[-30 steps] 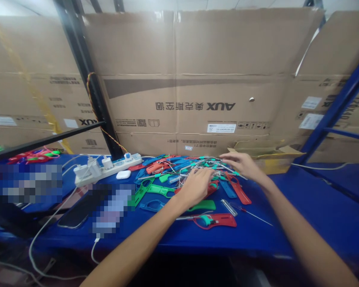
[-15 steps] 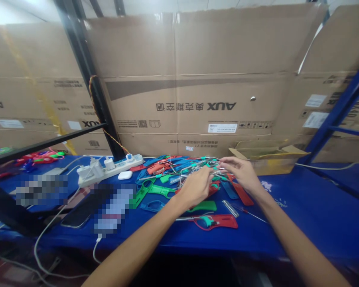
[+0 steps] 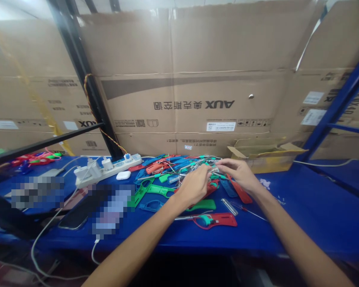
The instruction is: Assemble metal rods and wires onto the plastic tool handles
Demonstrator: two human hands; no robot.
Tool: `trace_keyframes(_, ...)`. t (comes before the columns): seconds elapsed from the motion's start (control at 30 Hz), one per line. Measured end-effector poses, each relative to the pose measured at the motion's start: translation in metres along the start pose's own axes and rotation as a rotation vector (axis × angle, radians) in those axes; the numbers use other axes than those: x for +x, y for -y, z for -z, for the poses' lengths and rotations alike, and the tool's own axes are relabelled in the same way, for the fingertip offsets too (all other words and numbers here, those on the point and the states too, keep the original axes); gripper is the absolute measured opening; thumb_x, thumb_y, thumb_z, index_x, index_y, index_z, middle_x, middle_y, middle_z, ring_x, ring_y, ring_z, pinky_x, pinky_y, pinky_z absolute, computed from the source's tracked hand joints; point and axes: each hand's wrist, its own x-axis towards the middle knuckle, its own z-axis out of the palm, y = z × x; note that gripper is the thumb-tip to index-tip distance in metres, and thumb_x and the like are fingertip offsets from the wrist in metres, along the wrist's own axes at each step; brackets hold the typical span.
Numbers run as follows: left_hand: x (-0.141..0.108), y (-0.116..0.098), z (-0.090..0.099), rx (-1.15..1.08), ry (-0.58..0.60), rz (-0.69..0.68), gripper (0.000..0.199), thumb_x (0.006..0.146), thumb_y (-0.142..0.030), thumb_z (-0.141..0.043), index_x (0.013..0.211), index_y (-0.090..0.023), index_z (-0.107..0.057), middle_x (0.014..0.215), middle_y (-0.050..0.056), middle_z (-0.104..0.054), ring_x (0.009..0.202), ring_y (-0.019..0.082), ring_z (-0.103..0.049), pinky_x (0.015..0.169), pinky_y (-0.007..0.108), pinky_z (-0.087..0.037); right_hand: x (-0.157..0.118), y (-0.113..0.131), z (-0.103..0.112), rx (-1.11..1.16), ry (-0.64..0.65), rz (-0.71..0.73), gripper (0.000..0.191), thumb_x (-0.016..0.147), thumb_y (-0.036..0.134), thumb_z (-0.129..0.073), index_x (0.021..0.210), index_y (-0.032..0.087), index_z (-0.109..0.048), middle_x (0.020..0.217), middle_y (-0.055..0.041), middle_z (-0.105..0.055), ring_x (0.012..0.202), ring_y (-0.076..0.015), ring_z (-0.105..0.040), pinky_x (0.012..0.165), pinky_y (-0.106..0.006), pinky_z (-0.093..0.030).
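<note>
My left hand and my right hand are close together over a pile of red, blue and green plastic parts with thin wires. Both have their fingers pressed together around something small that I cannot make out. Nearer to me lie a red casing with a teal piece and a metal rod, and a green casing. A short silver tube and a thin screwdriver-like tool rest to their right. Under my right hand, a red strip sticks out of the pile.
At the left are a white power strip with plugs, a white case, a dark phone and loose cables. An open cardboard box stands behind my right hand. Cardboard walls and metal posts surround the blue table.
The view has shifted slightly, moving the scene a little left. Both hands stay close together over the pile, with only slight finger movement.
</note>
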Motion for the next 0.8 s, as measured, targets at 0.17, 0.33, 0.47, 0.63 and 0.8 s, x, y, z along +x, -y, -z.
trace_keyframes(0.17, 0.001, -0.001, 0.001, 0.016, -0.003, -0.003, 0.025, 0.111, -0.025, -0.031, 0.127, -0.021, -0.049, 0.114, 0.007, -0.068, 0.097, 0.025, -0.069, 0.081, 0.036, -0.053, -0.001, 0.004, 0.002, -0.021, 0.006, 0.002, 0.056, 0.073, 0.073, -0.075, 0.092, 0.020, -0.080, 0.097, -0.0093, -0.079, 0.089, -0.0265, -0.071, 0.080, -0.039, -0.056)
trace_keyframes(0.33, 0.001, -0.001, 0.000, 0.046, -0.001, -0.003, 0.024, 0.111, -0.024, -0.032, 0.127, -0.020, -0.049, 0.114, 0.008, -0.067, 0.099, 0.025, -0.069, 0.082, 0.036, -0.053, -0.002, 0.008, 0.004, -0.036, 0.031, 0.003, 0.057, 0.073, 0.074, -0.075, 0.090, 0.019, -0.079, 0.096, -0.0090, -0.078, 0.089, -0.0269, -0.070, 0.080, -0.038, -0.055)
trace_keyframes(0.47, 0.000, 0.000, -0.001, 0.080, 0.004, -0.003, 0.023, 0.111, -0.023, -0.031, 0.124, -0.020, -0.050, 0.109, 0.007, -0.067, 0.096, 0.024, -0.069, 0.080, 0.035, -0.052, -0.003, 0.012, 0.005, -0.045, 0.060, 0.003, 0.057, 0.073, 0.074, -0.075, 0.088, 0.019, -0.079, 0.095, -0.0089, -0.077, 0.089, -0.0271, -0.069, 0.082, -0.039, -0.055)
trace_keyframes(0.63, 0.002, -0.001, -0.002, 0.141, 0.005, 0.002, 0.021, 0.110, -0.022, -0.035, 0.120, -0.019, -0.052, 0.108, 0.007, -0.067, 0.095, 0.024, -0.069, 0.081, 0.035, -0.052, -0.004, 0.018, 0.007, -0.052, 0.101, 0.003, 0.055, 0.075, 0.072, -0.074, 0.086, 0.019, -0.079, 0.091, -0.0079, -0.076, 0.089, -0.0260, -0.068, 0.083, -0.038, -0.053)
trace_keyframes(0.8, 0.001, -0.001, -0.004, 0.204, 0.003, 0.034, 0.022, 0.106, -0.018, -0.039, 0.125, -0.020, -0.052, 0.115, 0.008, -0.065, 0.102, 0.024, -0.068, 0.077, 0.032, -0.053, -0.005, 0.020, 0.008, -0.052, 0.132, -0.004, 0.054, 0.076, 0.072, -0.074, 0.086, 0.018, -0.079, 0.092, -0.0083, -0.075, 0.092, -0.0261, -0.067, 0.085, -0.038, -0.052)
